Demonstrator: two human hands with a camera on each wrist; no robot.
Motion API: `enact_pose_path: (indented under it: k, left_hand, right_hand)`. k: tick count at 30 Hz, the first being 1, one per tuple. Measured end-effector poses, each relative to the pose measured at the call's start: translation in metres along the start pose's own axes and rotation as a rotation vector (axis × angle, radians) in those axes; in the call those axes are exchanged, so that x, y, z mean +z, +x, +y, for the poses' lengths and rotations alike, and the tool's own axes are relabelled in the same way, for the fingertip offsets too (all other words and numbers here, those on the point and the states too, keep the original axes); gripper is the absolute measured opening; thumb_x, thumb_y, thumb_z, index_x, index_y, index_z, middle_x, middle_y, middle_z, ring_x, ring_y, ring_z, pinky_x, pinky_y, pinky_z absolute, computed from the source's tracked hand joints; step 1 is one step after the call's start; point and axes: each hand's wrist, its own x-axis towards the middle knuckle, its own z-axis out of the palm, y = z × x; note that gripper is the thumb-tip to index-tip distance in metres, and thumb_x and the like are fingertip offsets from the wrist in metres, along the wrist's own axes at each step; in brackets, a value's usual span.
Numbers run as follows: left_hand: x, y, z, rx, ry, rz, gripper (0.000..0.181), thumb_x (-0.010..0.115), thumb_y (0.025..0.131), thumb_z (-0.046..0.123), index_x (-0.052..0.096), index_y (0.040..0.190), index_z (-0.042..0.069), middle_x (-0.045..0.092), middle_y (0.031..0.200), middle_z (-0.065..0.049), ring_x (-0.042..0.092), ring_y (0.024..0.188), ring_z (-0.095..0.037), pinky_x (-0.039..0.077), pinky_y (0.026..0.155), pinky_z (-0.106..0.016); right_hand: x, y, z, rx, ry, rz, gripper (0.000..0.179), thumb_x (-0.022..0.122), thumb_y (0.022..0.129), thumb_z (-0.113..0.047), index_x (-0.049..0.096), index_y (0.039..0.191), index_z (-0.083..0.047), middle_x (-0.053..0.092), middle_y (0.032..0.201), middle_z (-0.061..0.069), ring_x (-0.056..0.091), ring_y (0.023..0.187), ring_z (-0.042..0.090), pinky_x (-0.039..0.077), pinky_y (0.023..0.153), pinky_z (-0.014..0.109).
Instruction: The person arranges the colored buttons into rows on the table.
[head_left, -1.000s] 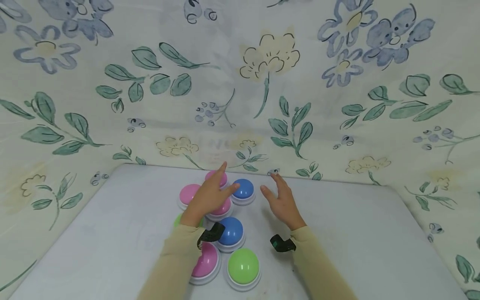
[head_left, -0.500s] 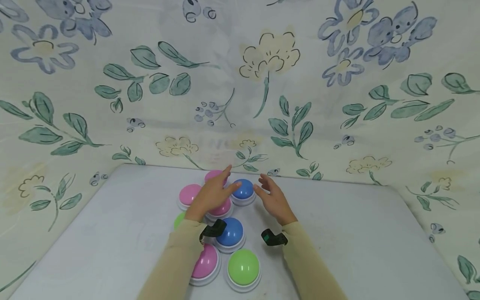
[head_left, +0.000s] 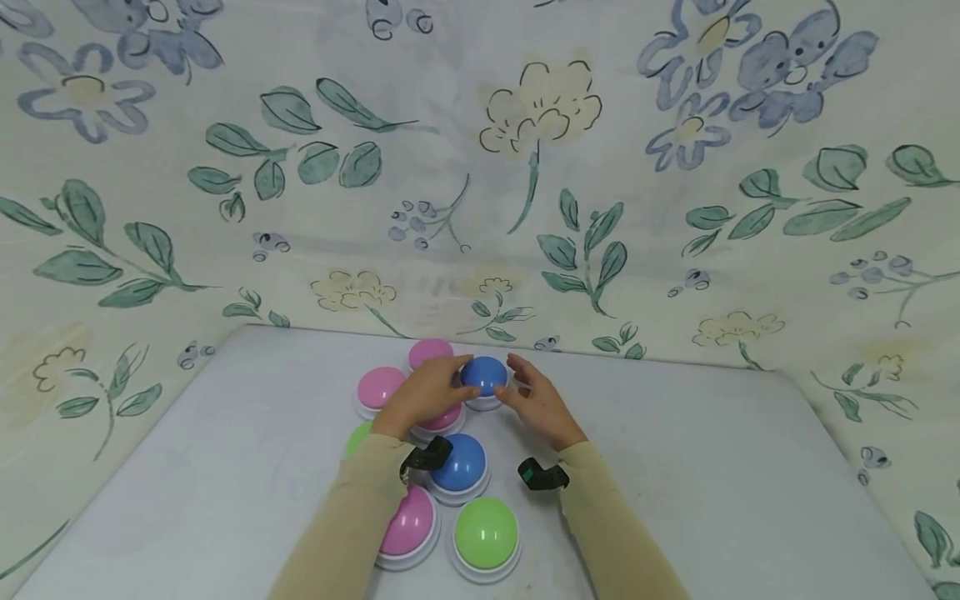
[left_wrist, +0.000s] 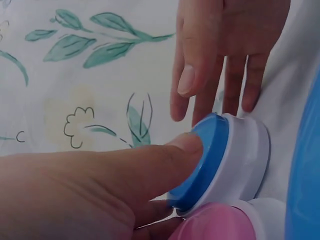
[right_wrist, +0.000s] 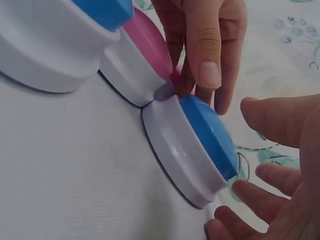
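Observation:
The far blue dome-topped push button (head_left: 484, 375) stands on its white round base between the two hands. My left hand (head_left: 426, 393) curves about its left side; in the left wrist view the left thumb (left_wrist: 185, 145) overlaps the edge of the blue dome. My right hand (head_left: 542, 408) is at the button's right side, its fingers slightly bent and spread. In the right wrist view a gap shows between the right thumb (right_wrist: 265, 112) and the blue dome (right_wrist: 212, 132). Pink buttons sit under and beside the left hand, including a pink button (head_left: 442, 417) partly hidden by it.
Nearer me stand a second blue button (head_left: 459, 463), a green button (head_left: 486, 533) and a pink button (head_left: 408, 523). Another green button (head_left: 358, 437) is half covered by the left sleeve. Two pink buttons lie further back left. A flowered cloth (head_left: 645, 275) rises behind the white table (head_left: 712, 467).
My right hand has moved left to the far blue button. My left fingers have come down and closer around its left side. The buttons stay in about the same places.

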Motion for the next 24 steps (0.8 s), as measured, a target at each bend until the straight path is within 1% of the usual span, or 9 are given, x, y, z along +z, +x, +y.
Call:
enact_pose_path:
  k: [2, 3, 7, 10, 12, 14, 17, 20, 24]
  left_hand:
    - [0.002, 0.001, -0.002, 0.004, 0.013, -0.002, 0.064, 0.073, 0.093, 0.025, 0.049, 0.147, 0.002, 0.067, 0.123, -0.016, 0.062, 0.101, -0.024, 0.05, 0.103, -0.047]
    - [0.002, 0.001, -0.002, 0.005, 0.019, -0.002, 0.063, 0.073, 0.093, 0.025, 0.049, 0.147, 0.002, 0.067, 0.122, -0.015, 0.062, 0.1, -0.023, 0.05, 0.103, -0.047]
    - [0.006, 0.002, -0.005, 0.003, 0.051, 0.013, 0.062, 0.073, 0.094, 0.025, 0.05, 0.146, 0.001, 0.063, 0.132, -0.017, 0.061, 0.116, -0.028, 0.046, 0.107, -0.048]
    - [0.008, 0.002, -0.005, 0.002, 0.071, 0.034, 0.061, 0.073, 0.093, 0.024, 0.051, 0.145, 0.0, 0.058, 0.141, -0.018, 0.054, 0.13, -0.033, 0.043, 0.11, -0.049]
    - [0.008, 0.002, -0.004, 0.005, 0.082, 0.045, 0.061, 0.075, 0.092, 0.022, 0.052, 0.144, 0.0, 0.058, 0.14, -0.018, 0.055, 0.13, -0.033, 0.044, 0.109, -0.049]
    - [0.009, 0.002, -0.004, 0.002, 0.082, 0.057, 0.06, 0.076, 0.091, 0.02, 0.054, 0.143, 0.001, 0.06, 0.138, -0.018, 0.058, 0.126, -0.032, 0.045, 0.108, -0.049]
    - [0.011, 0.003, -0.004, -0.007, 0.08, 0.073, 0.059, 0.077, 0.09, 0.019, 0.055, 0.143, 0.003, 0.064, 0.132, -0.016, 0.062, 0.113, -0.027, 0.048, 0.106, -0.047]
    - [0.012, 0.004, -0.005, -0.011, 0.084, 0.088, 0.058, 0.078, 0.089, 0.018, 0.057, 0.142, 0.005, 0.068, 0.123, -0.013, 0.061, 0.099, -0.023, 0.051, 0.101, -0.045]
    - [0.012, 0.005, -0.004, 0.0, 0.086, 0.109, 0.057, 0.079, 0.087, 0.017, 0.06, 0.14, 0.006, 0.071, 0.113, -0.011, 0.061, 0.091, -0.021, 0.054, 0.096, -0.043]
  right_hand:
    - [0.001, 0.0, 0.002, -0.001, -0.005, -0.009, 0.067, 0.066, 0.098, -0.025, 0.036, 0.156, -0.008, 0.038, 0.159, 0.014, 0.036, 0.145, 0.035, 0.034, 0.116, 0.051]
    - [0.001, 0.0, 0.003, -0.004, -0.006, -0.012, 0.067, 0.066, 0.097, -0.024, 0.036, 0.155, -0.008, 0.038, 0.158, 0.015, 0.036, 0.145, 0.036, 0.034, 0.116, 0.051]
    - [0.004, 0.0, 0.005, -0.01, -0.017, -0.024, 0.068, 0.067, 0.096, -0.021, 0.036, 0.154, -0.004, 0.038, 0.158, 0.017, 0.036, 0.145, 0.036, 0.033, 0.117, 0.047]
    - [0.006, 0.001, 0.006, -0.017, -0.045, -0.025, 0.068, 0.067, 0.095, -0.019, 0.037, 0.153, 0.0, 0.04, 0.156, 0.019, 0.038, 0.144, 0.035, 0.033, 0.118, 0.046]
    - [0.008, 0.002, 0.007, -0.021, -0.065, -0.018, 0.068, 0.068, 0.094, -0.018, 0.038, 0.152, 0.001, 0.041, 0.155, 0.02, 0.039, 0.143, 0.034, 0.033, 0.118, 0.045]
    - [0.01, 0.004, 0.009, -0.039, -0.096, -0.002, 0.067, 0.069, 0.094, -0.017, 0.039, 0.151, 0.002, 0.043, 0.153, 0.022, 0.04, 0.142, 0.035, 0.034, 0.117, 0.046]
    - [0.013, 0.004, 0.009, -0.061, -0.125, 0.033, 0.065, 0.07, 0.093, -0.014, 0.042, 0.149, 0.004, 0.045, 0.151, 0.024, 0.042, 0.141, 0.036, 0.034, 0.116, 0.047]
    - [0.017, 0.004, 0.011, -0.091, -0.152, 0.071, 0.064, 0.071, 0.091, -0.012, 0.044, 0.146, 0.006, 0.047, 0.149, 0.025, 0.044, 0.139, 0.037, 0.036, 0.115, 0.047]
    - [0.018, 0.004, 0.011, -0.105, -0.163, 0.12, 0.064, 0.074, 0.089, -0.011, 0.047, 0.145, 0.005, 0.051, 0.145, 0.025, 0.049, 0.135, 0.037, 0.04, 0.113, 0.048]
